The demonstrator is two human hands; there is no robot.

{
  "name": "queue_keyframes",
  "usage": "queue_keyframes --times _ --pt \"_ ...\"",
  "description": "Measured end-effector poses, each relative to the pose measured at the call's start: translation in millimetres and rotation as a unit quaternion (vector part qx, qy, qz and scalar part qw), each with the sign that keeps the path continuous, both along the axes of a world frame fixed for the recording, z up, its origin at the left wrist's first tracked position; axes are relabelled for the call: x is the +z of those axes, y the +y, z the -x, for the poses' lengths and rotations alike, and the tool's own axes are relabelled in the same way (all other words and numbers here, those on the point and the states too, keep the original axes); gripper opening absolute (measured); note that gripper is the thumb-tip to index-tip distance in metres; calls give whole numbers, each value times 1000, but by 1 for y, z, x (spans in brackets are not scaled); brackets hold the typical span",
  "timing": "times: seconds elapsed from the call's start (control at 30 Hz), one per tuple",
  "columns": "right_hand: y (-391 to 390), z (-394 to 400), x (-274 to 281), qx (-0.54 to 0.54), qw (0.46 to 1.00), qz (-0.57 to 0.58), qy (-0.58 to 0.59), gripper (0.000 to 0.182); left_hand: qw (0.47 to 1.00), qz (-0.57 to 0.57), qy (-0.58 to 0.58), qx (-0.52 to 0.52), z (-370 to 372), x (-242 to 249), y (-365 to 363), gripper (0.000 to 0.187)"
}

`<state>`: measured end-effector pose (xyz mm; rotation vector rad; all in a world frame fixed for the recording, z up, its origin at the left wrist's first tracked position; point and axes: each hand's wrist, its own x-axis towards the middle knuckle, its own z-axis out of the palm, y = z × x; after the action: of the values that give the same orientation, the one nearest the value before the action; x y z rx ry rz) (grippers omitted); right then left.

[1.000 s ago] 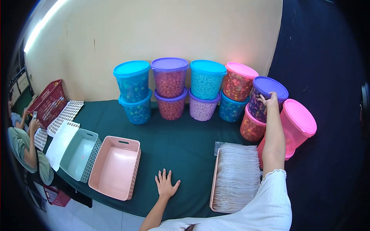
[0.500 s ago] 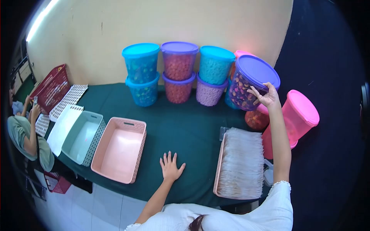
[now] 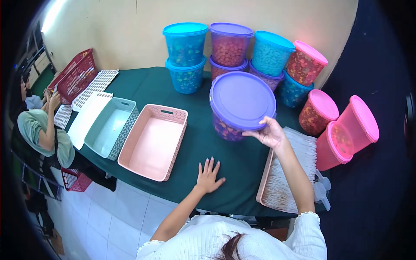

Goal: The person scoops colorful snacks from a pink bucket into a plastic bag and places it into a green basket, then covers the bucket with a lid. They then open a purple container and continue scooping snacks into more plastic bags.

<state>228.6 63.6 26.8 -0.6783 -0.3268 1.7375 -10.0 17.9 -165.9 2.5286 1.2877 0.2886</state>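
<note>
A tub with a purple lid (image 3: 242, 100) and small dark and orange pieces inside is gripped at its near rim by my right hand (image 3: 269, 133). It hangs over the green-covered table, in front of the stacked tubs. My left hand (image 3: 209, 177) lies flat on the cloth with its fingers spread and nothing in it, to the right of a pink basket (image 3: 151, 143). Below my right forearm is a pink tray (image 3: 265, 177) packed with clear plastic bags (image 3: 284, 182).
Stacked tubs (image 3: 186, 43) stand along the wall. Pink-lidded tubs (image 3: 324, 105) and clear scoops (image 3: 321, 190) are at the right. A green basket (image 3: 110, 128), printed sheets (image 3: 95, 89), a red crate (image 3: 78, 73) and another person (image 3: 47, 134) are at the left.
My right hand has brought the purple-lidded tub left and toward me, away from the back row. The view has shifted. My left hand still rests flat on the cloth.
</note>
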Motion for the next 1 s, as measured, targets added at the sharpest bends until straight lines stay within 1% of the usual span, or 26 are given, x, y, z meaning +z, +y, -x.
queue_keyframes --times 0.03,0.07,0.1,0.13,0.17,0.2,0.23,0.27,0.3,0.33,0.4,0.43,0.47,0.53,0.6,0.67,0.7,0.77,0.9,1.0 --pt "-5 7 -7 -1 1000 18 1 44 999 22 16 -24 10 1 -17 78" --pt "-11 14 -14 -3 999 37 3 45 997 61 7 -53 23 9 -37 77" --pt "-18 18 -20 30 999 4 11 45 989 111 1 -95 38 12 -53 79" --pt "-22 23 -22 30 999 10 18 45 966 222 -27 -130 53 25 -64 76" --pt "-30 28 -24 34 999 32 20 45 933 327 -55 -141 68 41 -69 69" --pt "-39 32 -25 38 997 56 21 44 887 429 -83 -149 82 56 -72 61" --pt "-46 37 -26 47 996 70 21 43 883 438 -79 -148 96 67 -76 61" --pt "-53 42 -28 45 996 76 25 43 843 502 -180 -72 107 77 -79 54" --pt "-62 47 -30 55 994 91 22 43 786 552 -278 7 116 83 -78 47" --pt "-71 53 -32 65 992 106 18 43 785 554 -277 7 123 85 -76 47" --pt "-93 67 -29 70 991 117 6 44 852 371 -366 54 131 86 -75 41" --pt "-103 73 -28 70 990 122 4 45 817 376 -429 86 132 87 -73 41" --pt "-114 78 -27 70 989 127 2 46 815 378 -431 87 131 94 -71 41" --pt "-133 88 -25 67 987 146 12 48 785 351 -500 105 126 111 -67 41" --pt "-151 95 -28 58 982 178 -15 45 780 341 -516 94 123 113 -63 41" --pt "-165 99 -31 65 981 180 -35 43 770 318 -549 70 119 116 -61 43" --pt "-171 103 -32 61 981 179 -34 43 770 319 -548 66 119 116 -61 43" --pt "-182 111 -33 55 979 189 -45 42 774 295 -553 84 119 117 -59 43" --pt "-198 120 -39 50 979 187 -63 44 762 314 -560 86 127 122 -54 42" --pt "-204 116 -58 50 974 210 -69 48 770 310 -555 52 134 117 -47 41"
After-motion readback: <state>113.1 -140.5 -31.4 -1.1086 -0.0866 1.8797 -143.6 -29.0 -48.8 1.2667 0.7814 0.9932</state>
